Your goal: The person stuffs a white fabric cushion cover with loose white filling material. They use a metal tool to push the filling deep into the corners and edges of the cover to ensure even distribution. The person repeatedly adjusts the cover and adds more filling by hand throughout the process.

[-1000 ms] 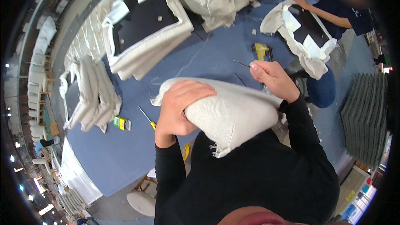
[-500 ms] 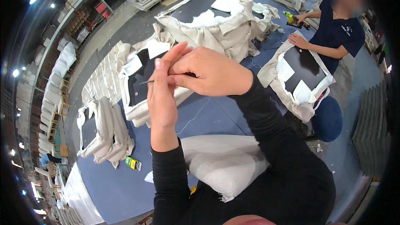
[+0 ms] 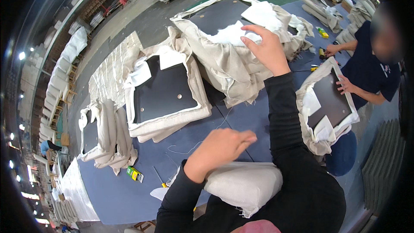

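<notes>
My left hand [image 3: 222, 151] is low over the table, its fingers curled together and pointing right; whatever they may hold is hidden. Just below it lies a beige fabric-covered cushion [image 3: 246, 181] with a frayed corner, against my front. My right hand [image 3: 268, 51] is raised farther away, thumb and fingers apart with nothing between them. Behind that hand, in the view, is a large beige upholstered piece [image 3: 233, 62] with white padding [image 3: 233, 34] and a dark board. A thin-shafted tool with a yellow handle [image 3: 164, 184] rests left of my left forearm.
The blue table [image 3: 112, 194] carries an upholstered seat with a black board [image 3: 164, 92], several stacked cushions [image 3: 114, 133] and a small green-yellow box [image 3: 135, 174]. Loose thread [image 3: 185, 152] lies there. On the right, a co-worker [image 3: 366, 60] touches another padded seat [image 3: 327, 99].
My hands, together before over the black-board seat, are now apart. The left came down and right toward the cushion; the right opened and moved right. The co-worker's tool hand shifted, and the view turned slightly.
</notes>
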A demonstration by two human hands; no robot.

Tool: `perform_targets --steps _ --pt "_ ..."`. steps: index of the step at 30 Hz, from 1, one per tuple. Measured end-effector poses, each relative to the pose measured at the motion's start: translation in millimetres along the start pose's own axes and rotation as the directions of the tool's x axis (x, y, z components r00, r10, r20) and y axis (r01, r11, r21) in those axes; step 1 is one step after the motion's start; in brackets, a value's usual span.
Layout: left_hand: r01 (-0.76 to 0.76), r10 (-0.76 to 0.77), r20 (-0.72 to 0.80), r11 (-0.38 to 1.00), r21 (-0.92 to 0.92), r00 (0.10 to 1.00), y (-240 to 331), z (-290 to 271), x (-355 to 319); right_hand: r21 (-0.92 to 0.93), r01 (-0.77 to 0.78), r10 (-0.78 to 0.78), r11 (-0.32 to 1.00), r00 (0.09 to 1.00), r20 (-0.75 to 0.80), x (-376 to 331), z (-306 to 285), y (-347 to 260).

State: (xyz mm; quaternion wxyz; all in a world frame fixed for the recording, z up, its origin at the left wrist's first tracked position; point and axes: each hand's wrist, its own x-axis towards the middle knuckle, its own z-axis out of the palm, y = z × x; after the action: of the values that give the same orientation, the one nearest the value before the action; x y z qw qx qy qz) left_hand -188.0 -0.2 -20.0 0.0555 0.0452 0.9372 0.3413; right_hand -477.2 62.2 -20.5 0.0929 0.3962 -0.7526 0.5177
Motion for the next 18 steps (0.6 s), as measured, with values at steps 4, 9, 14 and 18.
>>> perform_targets --steps 4,9,14,18 --pt "0.097 -0.089 0.327 0.995 -0.006 0.941 -8.4 -0.5 -3.9 -0.096 0.069 -0.069 0.993 0.998 -0.001 28.3 53.1 42.4" --pt "0.179 -0.156 0.354 0.983 -0.033 0.922 -31.6 -6.2 -12.1 -0.422 -0.009 -0.031 0.907 0.996 -0.087 36.7 115.6 77.8" --pt "0.176 -0.145 0.328 0.982 -0.066 0.934 -47.1 -9.5 -23.8 -0.416 -0.002 0.010 0.909 1.000 0.017 41.5 103.0 68.5" --pt "0.142 -0.099 0.303 0.982 -0.125 0.948 -50.2 -6.4 -35.5 -0.454 0.041 -0.039 0.890 0.999 0.014 35.6 94.3 49.4"
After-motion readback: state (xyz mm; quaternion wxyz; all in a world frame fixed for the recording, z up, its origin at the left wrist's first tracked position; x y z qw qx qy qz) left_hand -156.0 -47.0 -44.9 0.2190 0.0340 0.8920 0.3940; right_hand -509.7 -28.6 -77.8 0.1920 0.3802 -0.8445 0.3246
